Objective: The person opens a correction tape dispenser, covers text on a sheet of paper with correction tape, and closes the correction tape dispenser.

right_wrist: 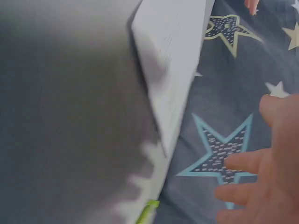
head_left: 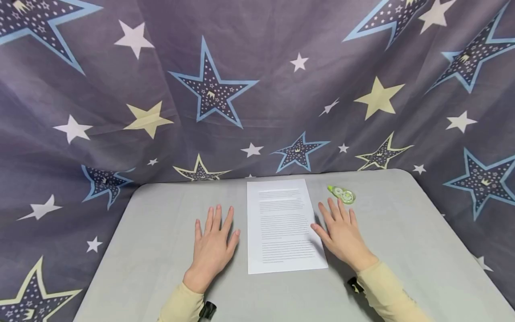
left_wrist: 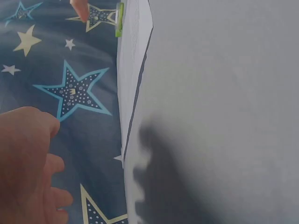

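A printed sheet of paper (head_left: 281, 226) lies on the grey table, its lines of text running across it. To its left my left hand (head_left: 213, 248) hovers over the table with fingers spread, holding nothing; its shadow falls on the surface in the left wrist view. My right hand (head_left: 342, 235) is held above the paper's right edge, fingers straight and apart, also holding nothing. Just beyond the right fingertips lies a green correction tape dispenser (head_left: 342, 195), its white reels showing through a clear case. In the right wrist view only the green tip (right_wrist: 148, 210) of it appears.
The grey table (head_left: 161, 223) has rounded far corners. Behind it and at both sides hangs a dark curtain (head_left: 273, 112) printed with stars. Black straps (head_left: 207, 310) show under the pale yellow sleeves (head_left: 386, 290).
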The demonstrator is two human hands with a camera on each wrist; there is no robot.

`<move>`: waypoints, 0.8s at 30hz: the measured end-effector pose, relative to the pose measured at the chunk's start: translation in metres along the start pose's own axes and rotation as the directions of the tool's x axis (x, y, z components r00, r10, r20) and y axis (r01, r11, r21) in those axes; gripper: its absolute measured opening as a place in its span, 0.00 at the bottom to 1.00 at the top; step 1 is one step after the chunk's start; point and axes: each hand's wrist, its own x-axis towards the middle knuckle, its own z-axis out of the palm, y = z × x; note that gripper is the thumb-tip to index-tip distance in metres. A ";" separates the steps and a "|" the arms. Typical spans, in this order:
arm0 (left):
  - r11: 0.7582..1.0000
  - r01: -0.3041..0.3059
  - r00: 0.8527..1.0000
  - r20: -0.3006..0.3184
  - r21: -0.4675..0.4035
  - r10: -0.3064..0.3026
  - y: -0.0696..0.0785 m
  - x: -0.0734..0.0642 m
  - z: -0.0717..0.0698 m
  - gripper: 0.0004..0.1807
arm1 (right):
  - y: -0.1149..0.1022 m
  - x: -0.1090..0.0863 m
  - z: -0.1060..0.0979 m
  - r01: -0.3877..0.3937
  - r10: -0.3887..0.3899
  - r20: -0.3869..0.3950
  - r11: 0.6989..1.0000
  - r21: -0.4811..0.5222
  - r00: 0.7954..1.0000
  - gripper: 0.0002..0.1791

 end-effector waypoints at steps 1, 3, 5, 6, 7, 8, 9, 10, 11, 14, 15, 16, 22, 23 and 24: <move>1.000 -0.004 1.000 -0.003 0.005 0.004 0.000 0.000 0.000 0.36 | 0.004 0.003 0.001 0.005 -0.005 0.007 1.000 -0.001 1.000 0.36; 1.000 -0.011 1.000 -0.004 0.012 0.011 0.000 0.001 -0.001 0.36 | 0.014 0.010 0.003 0.025 -0.025 0.011 1.000 -0.005 1.000 0.35; 1.000 -0.017 1.000 0.000 0.016 0.017 0.000 0.000 -0.001 0.35 | 0.026 0.018 0.004 0.053 -0.053 0.009 0.999 -0.004 0.999 0.33; 1.000 -0.019 1.000 0.003 0.017 0.019 0.000 0.000 -0.001 0.35 | 0.032 0.022 0.005 0.074 -0.074 0.003 0.997 -0.002 0.997 0.33; 1.000 -0.020 1.000 0.003 0.017 0.020 0.000 0.000 -0.001 0.35 | 0.038 0.026 0.005 0.096 -0.096 -0.006 0.995 0.000 0.995 0.32; 1.000 -0.020 1.000 -0.002 0.016 0.020 0.000 0.000 -0.001 0.34 | 0.045 0.031 0.004 0.119 -0.119 -0.019 0.993 0.000 0.993 0.31; 1.000 -0.020 1.000 -0.015 0.015 0.020 0.000 -0.001 -0.001 0.33 | 0.051 0.035 0.003 0.138 -0.138 -0.029 0.990 0.001 0.990 0.30; 1.000 -0.020 0.999 -0.033 0.013 0.020 0.000 -0.001 -0.001 0.31 | 0.057 0.039 0.002 0.153 -0.153 -0.042 0.988 0.004 0.987 0.28; 1.000 -0.022 0.998 -0.058 0.012 0.023 0.000 -0.001 -0.001 0.29 | 0.063 0.044 0.000 0.163 -0.163 -0.052 0.987 0.002 0.985 0.27; 0.999 -0.047 0.987 -0.155 0.024 0.050 -0.001 0.000 -0.001 0.20 | 0.079 0.059 -0.004 0.151 -0.151 -0.088 0.989 -0.004 0.985 0.21; 0.998 -0.059 0.981 -0.186 0.029 0.063 -0.002 0.000 -0.001 0.17 | 0.084 0.063 -0.005 0.140 -0.140 -0.096 0.990 -0.001 0.986 0.19; 0.997 -0.071 0.974 -0.212 0.037 0.078 -0.002 0.001 -0.001 0.14 | 0.088 0.067 -0.006 0.126 -0.125 -0.101 0.992 0.001 0.987 0.18; 0.991 -0.121 0.953 -0.272 0.057 0.132 -0.001 0.002 -0.003 0.09 | 0.108 0.083 -0.006 0.054 -0.053 -0.043 0.999 0.010 0.998 0.21; 0.990 -0.125 0.953 -0.271 0.059 0.136 0.000 0.002 -0.003 0.09 | 0.111 0.085 -0.007 0.037 -0.037 -0.017 0.999 0.015 0.999 0.22; 0.990 -0.127 0.954 -0.266 0.061 0.138 0.000 0.001 -0.003 0.10 | 0.113 0.086 -0.007 0.016 -0.016 0.010 1.000 0.023 1.000 0.23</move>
